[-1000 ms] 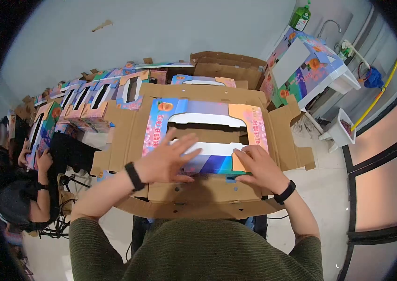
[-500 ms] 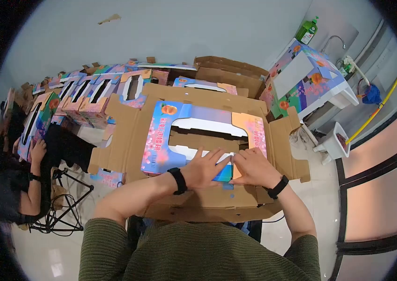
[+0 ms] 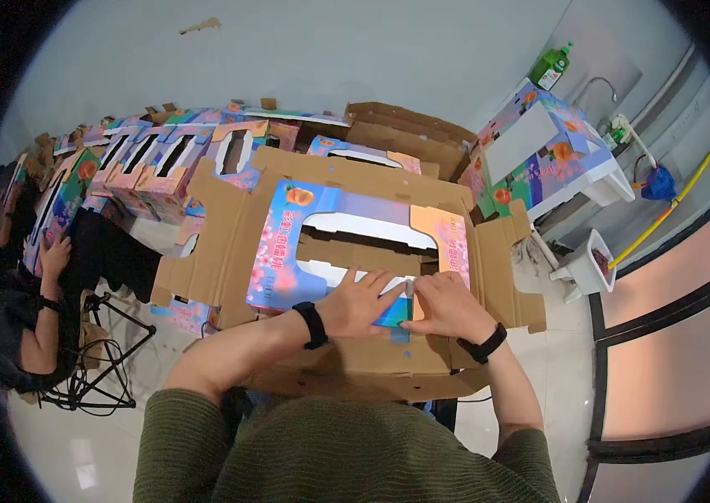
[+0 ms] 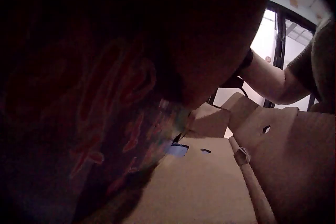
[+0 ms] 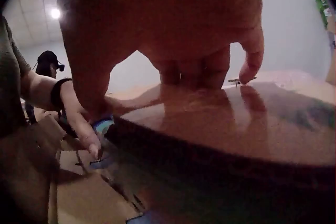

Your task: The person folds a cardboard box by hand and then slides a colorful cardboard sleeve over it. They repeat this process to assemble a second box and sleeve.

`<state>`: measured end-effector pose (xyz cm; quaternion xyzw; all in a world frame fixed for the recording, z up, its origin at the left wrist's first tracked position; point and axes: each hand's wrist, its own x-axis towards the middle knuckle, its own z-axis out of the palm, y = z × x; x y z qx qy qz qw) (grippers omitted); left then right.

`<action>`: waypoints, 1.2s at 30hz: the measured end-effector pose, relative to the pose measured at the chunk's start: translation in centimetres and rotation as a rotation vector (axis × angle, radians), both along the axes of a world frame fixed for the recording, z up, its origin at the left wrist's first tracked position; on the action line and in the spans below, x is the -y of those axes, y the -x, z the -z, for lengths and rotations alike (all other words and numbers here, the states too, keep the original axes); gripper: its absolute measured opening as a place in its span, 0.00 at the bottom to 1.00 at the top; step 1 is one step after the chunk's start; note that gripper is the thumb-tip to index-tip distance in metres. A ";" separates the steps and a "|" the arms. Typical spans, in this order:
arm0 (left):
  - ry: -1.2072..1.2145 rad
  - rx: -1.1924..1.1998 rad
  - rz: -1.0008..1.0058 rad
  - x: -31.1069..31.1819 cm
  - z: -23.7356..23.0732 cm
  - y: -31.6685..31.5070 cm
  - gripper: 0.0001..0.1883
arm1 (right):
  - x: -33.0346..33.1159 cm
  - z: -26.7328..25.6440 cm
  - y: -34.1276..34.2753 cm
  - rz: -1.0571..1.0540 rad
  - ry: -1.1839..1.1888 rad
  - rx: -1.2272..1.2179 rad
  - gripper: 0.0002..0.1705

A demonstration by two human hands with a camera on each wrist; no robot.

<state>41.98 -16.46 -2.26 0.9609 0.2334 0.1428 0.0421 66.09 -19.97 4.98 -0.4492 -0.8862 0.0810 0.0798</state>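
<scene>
A printed fruit carton with blossom and peach pictures lies in front of me, a long handle cutout in its top. My left hand holds its near edge, with the fingers over the white strip by the cutout and the thumb down the front side. Close beside it, my right hand grips the same edge near the orange corner, thumb at the front and fingers on top. In the right wrist view the right hand's fingertips press on the glossy top. The left wrist view is mostly dark, showing the carton's lettered side.
Brown cardboard with spread flaps lies under the carton. Several printed cartons line the wall at left, near a person holding another. A black folding stool stands at lower left. At right are a sink and a white plastic stool.
My left hand has come down and moved right, from hovering over the cutout to the carton's near edge beside my right hand. The right hand has shifted slightly along that edge.
</scene>
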 end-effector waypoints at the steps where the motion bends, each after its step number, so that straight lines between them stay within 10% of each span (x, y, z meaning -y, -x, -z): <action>1: 0.002 0.007 0.000 0.1 0.0 0.0 0.46 | 0.1 0.4 0.1 0.002 0.020 -0.017 0.32; 36: 0.021 0.120 -0.015 0.3 -0.2 0.0 0.48 | 0.5 0.3 -0.6 -0.128 -0.018 -0.203 0.23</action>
